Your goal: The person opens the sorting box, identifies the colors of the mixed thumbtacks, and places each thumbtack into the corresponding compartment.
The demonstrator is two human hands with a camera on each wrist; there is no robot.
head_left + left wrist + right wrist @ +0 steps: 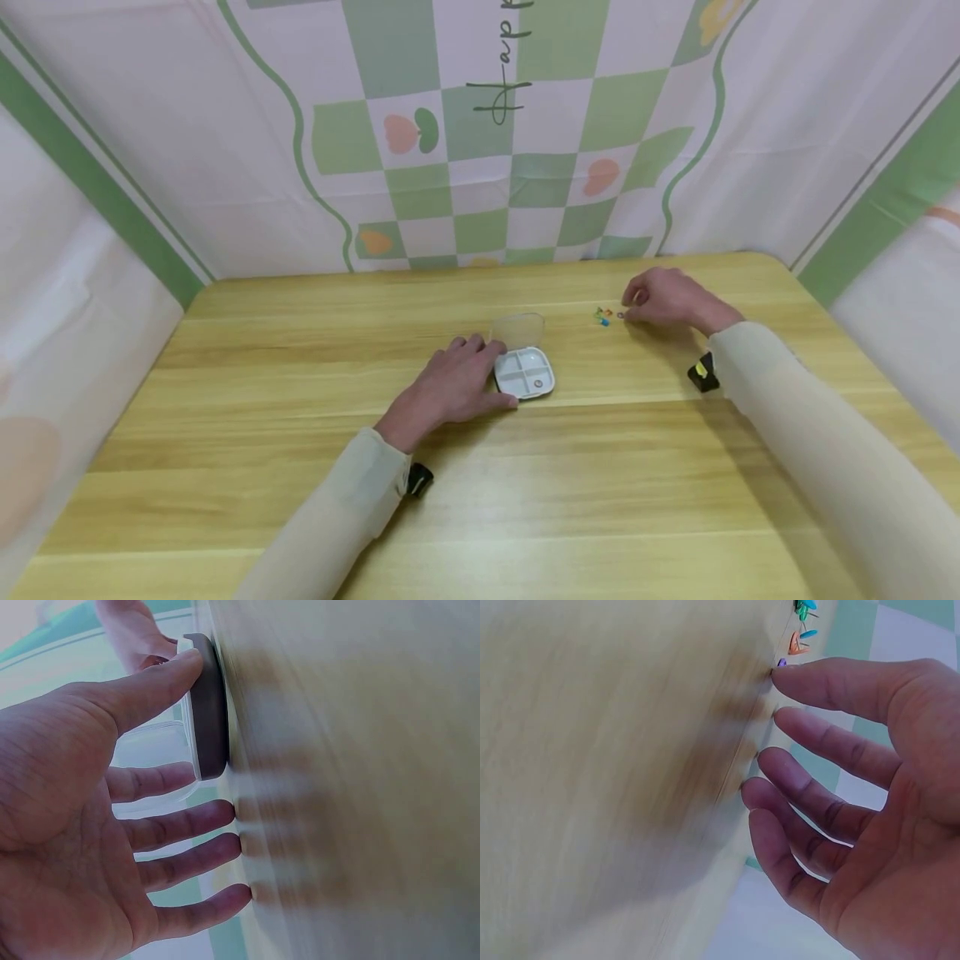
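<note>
A small white pill box (525, 372) with four-part dividers lies on the table, its clear lid (519, 330) swung up at the back. One small round piece (538, 384) sits in its front right compartment. My left hand (459, 385) holds the box, thumb at the front edge and index finger at the back corner; its other fingertips touch the tabletop. My right hand (663, 298) is at the small coloured thumbtacks (602, 316), fingers bent and apart. A purple thumbtack (782, 662) is right at the thumb tip, partly hidden.
The wooden table (300, 350) ends at a hanging cloth (480, 192) with green checks at the back. Cloth also hangs at both sides. Black wrist cameras (703, 372) are strapped to both wrists.
</note>
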